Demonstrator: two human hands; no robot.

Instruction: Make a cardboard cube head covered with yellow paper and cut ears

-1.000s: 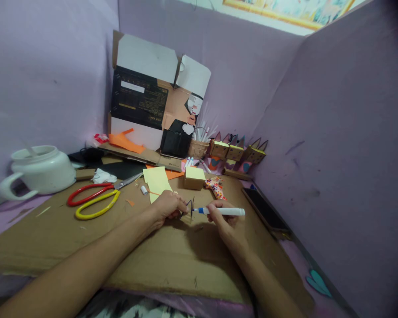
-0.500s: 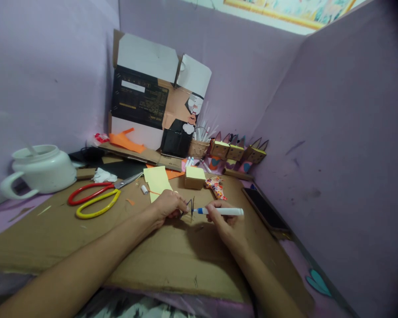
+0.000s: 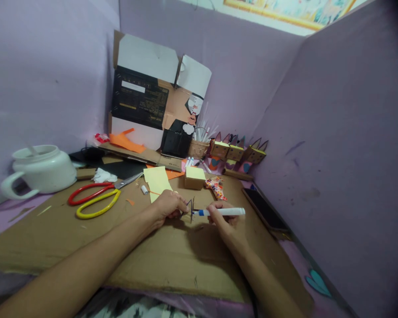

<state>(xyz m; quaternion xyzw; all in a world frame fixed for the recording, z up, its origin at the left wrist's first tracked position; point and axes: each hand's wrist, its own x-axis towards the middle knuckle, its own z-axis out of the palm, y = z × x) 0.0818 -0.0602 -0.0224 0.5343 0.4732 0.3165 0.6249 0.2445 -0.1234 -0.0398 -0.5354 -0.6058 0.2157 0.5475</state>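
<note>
My left hand [image 3: 168,206] pinches a small cardboard triangle [image 3: 187,213] with dark-lined edges, just above the brown cardboard sheet [image 3: 159,269]. In my right hand [image 3: 228,221] is a white marker pen [image 3: 231,211] with a blue collar, held level like a pen. Its tip meets the triangle's right edge, as far as I can see. A white marker cap [image 3: 144,189] lies left of my hands. Behind them are pale yellow paper pieces [image 3: 157,179] and a small cardboard box [image 3: 195,178] with a yellow top.
Red-and-yellow-handled scissors [image 3: 101,199] and a white pot [image 3: 44,170] stand to the left. A phone [image 3: 265,210] lies at right by the wall. Farther back are a patterned fabric piece [image 3: 216,187], eared cardboard figures [image 3: 235,152] and an unfolded box [image 3: 142,92].
The marker in my right hand has shifted very slightly at the triangle's edge. My left hand and the triangle stay practically in place.
</note>
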